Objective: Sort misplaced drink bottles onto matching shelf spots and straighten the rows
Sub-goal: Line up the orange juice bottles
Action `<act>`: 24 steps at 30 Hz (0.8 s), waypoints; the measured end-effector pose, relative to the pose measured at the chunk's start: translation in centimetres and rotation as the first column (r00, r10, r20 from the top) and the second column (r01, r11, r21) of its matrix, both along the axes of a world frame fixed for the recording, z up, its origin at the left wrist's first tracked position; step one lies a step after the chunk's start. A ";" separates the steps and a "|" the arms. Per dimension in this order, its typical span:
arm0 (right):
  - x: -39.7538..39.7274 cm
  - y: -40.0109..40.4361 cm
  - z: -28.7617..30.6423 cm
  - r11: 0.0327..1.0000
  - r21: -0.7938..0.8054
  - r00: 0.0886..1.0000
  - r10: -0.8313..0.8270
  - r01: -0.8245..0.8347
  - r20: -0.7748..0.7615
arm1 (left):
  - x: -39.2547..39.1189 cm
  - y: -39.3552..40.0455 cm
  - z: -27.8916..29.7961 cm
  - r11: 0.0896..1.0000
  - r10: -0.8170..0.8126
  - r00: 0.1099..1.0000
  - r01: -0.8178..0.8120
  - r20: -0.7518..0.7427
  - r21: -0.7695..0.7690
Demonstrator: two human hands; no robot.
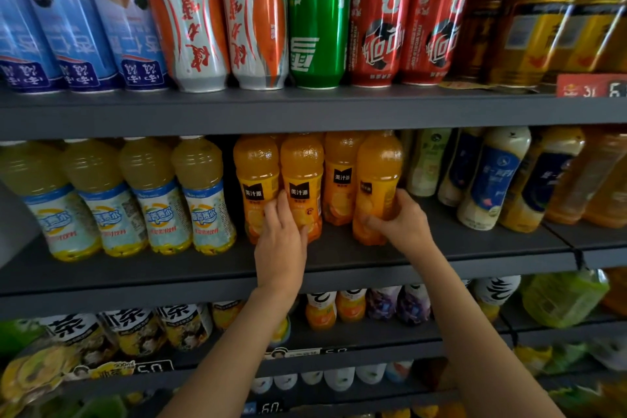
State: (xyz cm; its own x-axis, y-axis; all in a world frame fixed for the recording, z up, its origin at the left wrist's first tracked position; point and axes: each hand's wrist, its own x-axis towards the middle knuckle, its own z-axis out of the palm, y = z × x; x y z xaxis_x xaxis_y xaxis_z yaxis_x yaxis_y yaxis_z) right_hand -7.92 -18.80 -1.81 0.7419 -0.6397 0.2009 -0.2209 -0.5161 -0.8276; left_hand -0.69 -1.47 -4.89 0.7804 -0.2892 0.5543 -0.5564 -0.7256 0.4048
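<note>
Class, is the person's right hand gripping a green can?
No. The right hand grips an orange juice bottle on the middle shelf.

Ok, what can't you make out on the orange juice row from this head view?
- Bottle caps: hidden behind the upper shelf.
- Lower label of the second orange bottle: covered by the left hand.
- Rightmost orange bottle: label turned aside, partly under the right hand.
- Rows behind: blocked by front bottles.

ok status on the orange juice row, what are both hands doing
Left hand resting on front orange bottles. Right hand gripping rightmost orange bottle, standing forward on middle shelf. Nothing blocking.
</note>
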 end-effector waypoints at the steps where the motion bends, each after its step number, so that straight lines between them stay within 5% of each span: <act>1: -0.3 0.0 0.0 0.995 0.076 0.998 0.069 -0.069 -0.003 | 0.0 0.0 -0.1 1.000 0.007 1.000 -0.007 0.006 0.010; 4: -0.1 0.9 0.1 0.967 0.163 0.980 0.198 -0.194 -0.009 | 0.1 -0.1 -0.4 0.999 0.023 1.000 -0.024 0.018 0.042; 8: 1.4 4.4 -0.1 0.987 -0.138 0.995 -0.091 0.086 -0.036 | 0.2 -0.2 -0.6 0.999 0.020 0.999 -0.021 0.036 0.031; 16: 2.5 7.6 -1.1 0.912 -0.212 0.934 -0.356 0.351 0.014 | 0.6 -0.2 -0.9 1.000 0.004 0.998 -0.005 0.067 0.017; 18: 2.6 7.8 -1.4 0.940 -0.124 0.948 -0.317 0.317 0.015 | 0.5 -0.1 -0.9 1.000 0.001 0.997 -0.002 0.076 0.024; 21: 2.2 6.5 -2.1 0.990 0.132 0.994 -0.068 0.055 0.090 | 0.7 0.0 -1.0 1.000 -0.008 0.995 0.006 0.095 0.021; 24: 1.5 5.6 -2.2 0.994 0.103 0.990 -0.061 0.048 0.124 | 0.8 -0.1 -1.2 1.000 -0.005 0.996 0.005 0.091 0.006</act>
State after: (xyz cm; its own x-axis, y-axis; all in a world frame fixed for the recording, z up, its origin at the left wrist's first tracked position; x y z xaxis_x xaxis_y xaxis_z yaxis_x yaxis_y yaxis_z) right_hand -6.47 -13.21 -4.05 0.6779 -0.6999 0.2247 -0.1363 -0.4200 -0.8972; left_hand 0.06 -1.60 -6.08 0.7256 -0.2961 0.6211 -0.5942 -0.7248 0.3486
